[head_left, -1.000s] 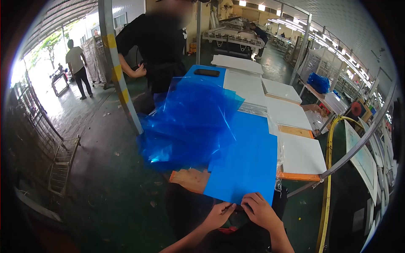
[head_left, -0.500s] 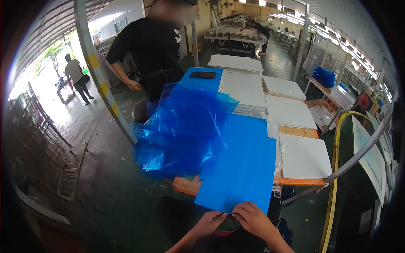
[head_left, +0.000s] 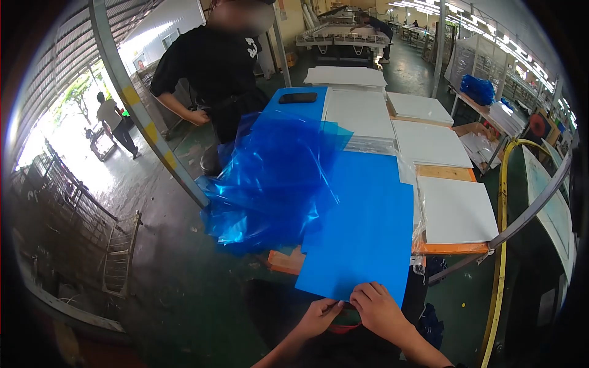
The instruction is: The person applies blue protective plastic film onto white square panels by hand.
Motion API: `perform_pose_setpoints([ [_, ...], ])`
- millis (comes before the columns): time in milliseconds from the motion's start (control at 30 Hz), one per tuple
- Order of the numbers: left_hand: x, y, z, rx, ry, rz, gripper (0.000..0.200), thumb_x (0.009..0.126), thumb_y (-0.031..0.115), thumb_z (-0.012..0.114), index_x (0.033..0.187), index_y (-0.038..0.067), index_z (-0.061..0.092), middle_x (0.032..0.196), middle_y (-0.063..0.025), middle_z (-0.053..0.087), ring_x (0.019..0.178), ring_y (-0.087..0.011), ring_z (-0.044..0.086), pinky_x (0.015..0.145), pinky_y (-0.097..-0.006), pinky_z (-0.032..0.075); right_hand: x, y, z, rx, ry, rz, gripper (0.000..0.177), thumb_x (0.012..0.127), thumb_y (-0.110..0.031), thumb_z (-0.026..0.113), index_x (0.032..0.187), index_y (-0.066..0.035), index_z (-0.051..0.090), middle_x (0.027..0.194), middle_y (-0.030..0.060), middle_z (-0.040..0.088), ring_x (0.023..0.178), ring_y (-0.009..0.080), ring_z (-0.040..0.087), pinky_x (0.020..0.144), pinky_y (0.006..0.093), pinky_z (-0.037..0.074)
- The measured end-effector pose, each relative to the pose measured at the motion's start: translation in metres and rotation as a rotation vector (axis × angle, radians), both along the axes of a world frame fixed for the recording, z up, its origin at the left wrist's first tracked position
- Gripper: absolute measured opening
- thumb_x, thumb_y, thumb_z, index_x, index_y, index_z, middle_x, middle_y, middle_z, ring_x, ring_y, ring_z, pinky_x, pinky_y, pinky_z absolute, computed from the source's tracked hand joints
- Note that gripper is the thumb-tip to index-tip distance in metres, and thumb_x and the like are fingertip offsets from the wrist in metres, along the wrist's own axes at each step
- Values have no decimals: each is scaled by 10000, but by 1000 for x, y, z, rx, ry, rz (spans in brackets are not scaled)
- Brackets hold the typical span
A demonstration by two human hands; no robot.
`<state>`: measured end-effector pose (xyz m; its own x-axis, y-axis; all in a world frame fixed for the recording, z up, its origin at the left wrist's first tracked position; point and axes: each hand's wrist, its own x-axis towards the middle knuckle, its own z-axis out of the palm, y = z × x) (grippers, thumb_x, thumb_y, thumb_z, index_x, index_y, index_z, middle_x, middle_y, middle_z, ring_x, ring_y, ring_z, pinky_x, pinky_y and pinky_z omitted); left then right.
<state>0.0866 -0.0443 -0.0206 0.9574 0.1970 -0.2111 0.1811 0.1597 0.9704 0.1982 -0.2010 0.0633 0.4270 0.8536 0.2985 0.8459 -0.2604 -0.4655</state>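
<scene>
My left hand [head_left: 318,317] is closed in a pinch just below the near edge of a flat blue sheet [head_left: 371,227]. Close beside it, my right hand [head_left: 379,311] has its fingers bent and pressed together at that same edge. The fingertips of both hands nearly meet; whatever is between them is too small and hidden to make out. Left of the sheet, a crumpled heap of clear blue plastic film [head_left: 270,178] partly covers it. A black phone [head_left: 298,97] lies on blue material at the far end.
Stacks of white boards [head_left: 457,211] stand on the right of the table. A person in black [head_left: 211,73] stands at the left behind a metal post [head_left: 132,98]. A yellow curved pipe [head_left: 500,245] and a grey rail [head_left: 534,205] run along the right.
The whole view has shifted and tilted slightly, so the table sits a little further right and higher. My hands keep their closed pose at the sheet's near edge.
</scene>
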Motion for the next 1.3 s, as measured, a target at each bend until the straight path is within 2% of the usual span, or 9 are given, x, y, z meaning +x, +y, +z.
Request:
perform_pose_setpoints([
  [167,0,1,1,-83,57,-24,271,1021,171,555,1125,-55,662,975,-50,699,900,-71,599,822,-263,504,-3,1,5,-55,7,-44,151,825,8,551,971,-31,560,979,105,551,905,289,547,809,393,433],
  [267,2,3,1,120,-17,-21,283,1020,180,560,1133,-60,657,970,-44,698,896,-65,585,814,-256,495,1,4,5,-56,33,-97,177,796,45,527,954,-35,541,943,109,556,884,303,547,789,404,423],
  [500,5,-5,16,26,-64,56,291,1017,200,576,1128,-53,668,933,-40,695,858,-61,594,770,-227,488,12,8,16,34,110,-186,247,808,79,544,1022,-26,606,899,110,604,864,298,594,766,396,488],
  [633,5,-8,21,-171,-120,63,269,1015,142,560,1184,-52,637,1044,-82,698,977,-137,659,845,-260,529,14,4,21,31,97,-145,310,799,110,577,1049,-48,669,897,95,600,855,277,603,730,370,516],
  [700,4,-4,32,-285,-109,69,299,1025,133,530,1241,-69,575,1129,-122,679,1016,-194,677,857,-297,552,17,3,25,52,139,-126,270,816,100,584,1018,-52,679,895,89,596,850,272,598,725,370,512],
  [800,5,-6,28,-263,-197,104,334,1046,189,493,1202,-95,575,1121,-161,681,1024,-214,683,827,-311,571,17,8,32,84,143,-129,170,854,61,599,970,-43,666,897,87,600,826,278,597,712,372,499],
  [1000,7,-7,33,-379,-69,167,408,1044,277,504,1189,-95,587,1064,-173,704,939,-244,717,783,-311,584,19,12,45,147,122,-220,68,887,23,602,919,-22,642,875,101,625,801,272,611,699,344,486],
  [1200,2,16,37,-382,172,-223,416,1048,274,491,1232,-90,571,1110,-180,694,976,-268,712,754,-313,584,26,8,61,131,73,-218,62,894,19,592,918,-19,635,850,105,630,803,275,606,702,350,479],
  [1300,1,5,64,-467,-25,-211,427,1048,238,487,1326,-86,460,1245,-201,631,1063,-283,682,777,-333,586,28,7,64,123,76,-203,74,894,19,594,936,-20,642,858,103,628,799,274,598,700,346,480],
])
